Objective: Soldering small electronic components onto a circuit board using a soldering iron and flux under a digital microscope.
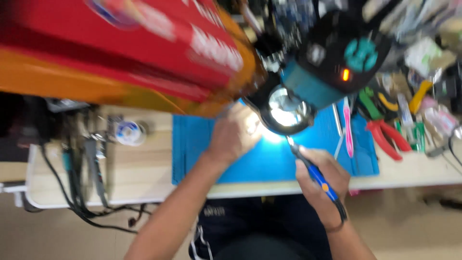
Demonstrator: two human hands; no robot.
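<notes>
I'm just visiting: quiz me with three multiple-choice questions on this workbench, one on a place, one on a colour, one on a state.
1. Where do the red-handled pliers lie?
A. right of the blue rubber work mat
B. on the floor
C. left of the mat

2. What colour is the grip of the pen-shaped soldering tool?
A. green
B. blue
C. white

3. What is the right hand doing?
A. resting flat
B. hanging empty
C. gripping the tool

Answers: 1 A, the pliers lie past the mat's right edge. 2 B, blue handle shows. 3 C, fingers wrap it.
</notes>
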